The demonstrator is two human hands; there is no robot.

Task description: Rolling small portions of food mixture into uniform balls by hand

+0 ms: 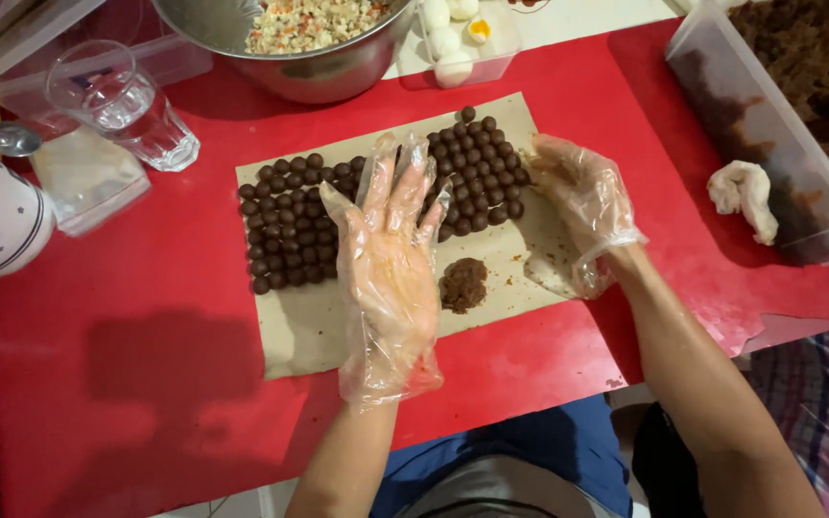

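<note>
While the left hand (390, 240), open and flat, rests on the balls (285, 225) at the paper's (304, 331) middle and the right hand (582, 197), loosely curled and empty, nears its right edge, a sideways press could roll balls onto the table (127, 364).

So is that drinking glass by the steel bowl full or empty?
Empty, as far as the view shows: the clear glass stands upright on the red table, and no liquid line shows through it.
</note>
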